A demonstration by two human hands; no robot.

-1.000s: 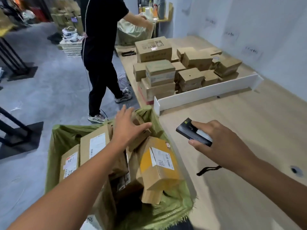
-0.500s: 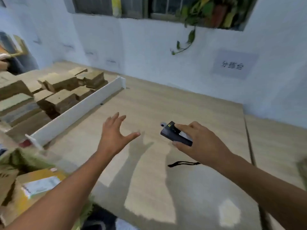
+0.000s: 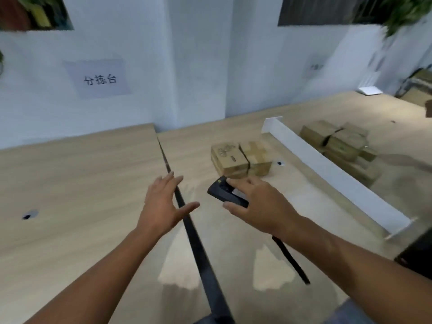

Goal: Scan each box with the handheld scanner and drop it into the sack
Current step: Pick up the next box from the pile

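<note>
My right hand (image 3: 259, 204) grips the black handheld scanner (image 3: 225, 192), its wrist strap (image 3: 289, 260) hanging below the forearm. My left hand (image 3: 163, 204) hovers over the wooden table (image 3: 70, 183) with fingers spread, holding nothing. Two cardboard boxes side by side, the left box (image 3: 228, 160) and the right box (image 3: 256, 157), stand on the table just beyond the scanner. More cardboard boxes (image 3: 339, 141) are stacked behind a white divider board (image 3: 327, 169) at the right. The sack is out of view.
A dark gap (image 3: 187, 218) between two tabletops runs from the wall toward me, under my left hand. A white wall with a paper sign (image 3: 98, 78) backs the table. Cable holes (image 3: 29, 215) dot the tabletop.
My view has swung right, away from the sack and the other person, to a new stretch of table with two boxes. My left hand has left the sack and is open over the table.
</note>
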